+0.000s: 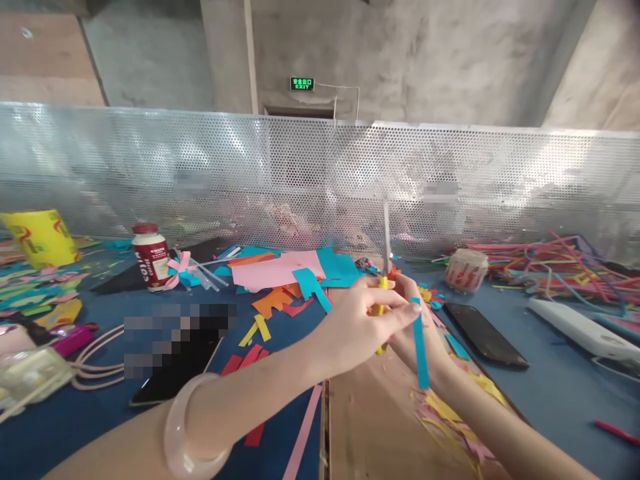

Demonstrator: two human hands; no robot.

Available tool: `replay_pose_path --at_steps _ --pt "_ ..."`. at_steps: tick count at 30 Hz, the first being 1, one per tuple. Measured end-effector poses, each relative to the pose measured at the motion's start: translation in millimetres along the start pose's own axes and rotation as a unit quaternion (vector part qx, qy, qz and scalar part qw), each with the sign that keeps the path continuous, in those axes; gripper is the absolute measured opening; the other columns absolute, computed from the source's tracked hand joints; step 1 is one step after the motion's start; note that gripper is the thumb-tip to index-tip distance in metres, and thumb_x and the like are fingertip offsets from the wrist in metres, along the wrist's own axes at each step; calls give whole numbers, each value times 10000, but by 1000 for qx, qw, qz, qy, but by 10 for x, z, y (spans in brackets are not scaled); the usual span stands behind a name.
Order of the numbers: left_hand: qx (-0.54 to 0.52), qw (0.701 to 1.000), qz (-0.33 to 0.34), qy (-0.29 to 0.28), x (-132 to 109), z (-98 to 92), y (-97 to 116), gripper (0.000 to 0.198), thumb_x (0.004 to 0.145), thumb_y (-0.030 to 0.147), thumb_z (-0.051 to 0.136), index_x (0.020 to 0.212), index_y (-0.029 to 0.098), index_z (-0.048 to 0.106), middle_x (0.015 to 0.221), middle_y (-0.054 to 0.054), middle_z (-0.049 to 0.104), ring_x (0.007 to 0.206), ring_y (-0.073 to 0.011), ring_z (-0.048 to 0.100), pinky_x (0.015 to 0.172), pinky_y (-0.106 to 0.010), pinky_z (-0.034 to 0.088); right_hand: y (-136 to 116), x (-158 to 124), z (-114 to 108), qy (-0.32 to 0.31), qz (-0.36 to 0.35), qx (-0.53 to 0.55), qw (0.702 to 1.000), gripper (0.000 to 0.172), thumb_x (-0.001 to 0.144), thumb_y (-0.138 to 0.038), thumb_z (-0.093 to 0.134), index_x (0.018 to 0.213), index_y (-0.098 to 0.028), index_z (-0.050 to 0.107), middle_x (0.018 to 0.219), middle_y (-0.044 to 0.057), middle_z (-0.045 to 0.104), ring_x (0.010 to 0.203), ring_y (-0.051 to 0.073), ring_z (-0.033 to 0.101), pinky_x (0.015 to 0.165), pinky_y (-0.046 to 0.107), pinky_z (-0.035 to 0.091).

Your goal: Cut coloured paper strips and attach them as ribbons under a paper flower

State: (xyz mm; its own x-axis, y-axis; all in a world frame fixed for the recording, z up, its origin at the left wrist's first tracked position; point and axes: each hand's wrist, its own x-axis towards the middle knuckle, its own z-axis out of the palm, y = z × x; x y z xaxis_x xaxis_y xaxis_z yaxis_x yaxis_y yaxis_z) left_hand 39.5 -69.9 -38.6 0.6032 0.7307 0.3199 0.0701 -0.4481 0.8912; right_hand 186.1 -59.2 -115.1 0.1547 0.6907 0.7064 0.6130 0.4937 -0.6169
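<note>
My left hand (363, 323) is closed in a pinch on a thin blue paper strip (420, 347) that hangs down from my fingers. A pale bangle (187, 433) sits on that wrist. My right hand (417, 317), partly hidden behind the left one, grips yellow-handled scissors (385, 267) whose blades point straight up. Both hands meet above a brown board (370, 420) at the middle of the blue table (560, 393).
Pink, blue and orange paper scraps (285, 273) lie behind my hands. A red-capped glue bottle (150, 257) and a yellow cup (43, 237) stand left. A black phone (483, 333), a tape roll (466, 269), coloured strips (555, 263) and a white device (580, 330) lie right. A perforated metal screen (320, 180) closes the back.
</note>
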Motion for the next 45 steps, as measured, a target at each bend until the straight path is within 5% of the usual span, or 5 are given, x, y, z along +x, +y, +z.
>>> replay_pose_path --at_steps 4,8,21,33,45 --pt "1 997 78 19 -17 -96 121 211 808 384 582 790 221 714 1244 -77 521 1139 -243 505 888 -331 458 40 36 -37 73 73 86 991 376 753 -320 559 1083 -185 441 996 85 579 813 182 574 693 325 484" --pt "-56 986 107 119 108 -390 194 192 793 363 608 809 179 665 903 -65 645 787 -176 641 704 -301 539 -52 98 -79 94 154 138 974 127 744 -293 494 812 -186 490 716 5 550 602 131 511 563 266 445" --pt "-121 955 125 242 328 -714 49 139 724 267 679 748 143 621 830 -55 651 786 -148 633 731 -295 557 -399 -48 197 -105 396 309 858 370 811 -474 409 623 -166 489 589 38 554 509 133 533 489 238 410" --pt "-144 942 120 279 341 -661 16 249 730 265 670 917 152 550 790 -23 575 749 -160 639 678 -307 579 -632 -154 91 -160 269 77 947 294 789 -385 426 558 -204 427 490 -25 424 480 120 402 506 247 310" --pt "-107 944 129 282 282 -529 21 240 747 254 647 877 181 459 843 -8 575 692 -138 650 641 -294 597 -526 -220 146 -170 254 53 951 262 826 -401 392 674 -199 458 586 -23 458 564 130 420 535 234 305"
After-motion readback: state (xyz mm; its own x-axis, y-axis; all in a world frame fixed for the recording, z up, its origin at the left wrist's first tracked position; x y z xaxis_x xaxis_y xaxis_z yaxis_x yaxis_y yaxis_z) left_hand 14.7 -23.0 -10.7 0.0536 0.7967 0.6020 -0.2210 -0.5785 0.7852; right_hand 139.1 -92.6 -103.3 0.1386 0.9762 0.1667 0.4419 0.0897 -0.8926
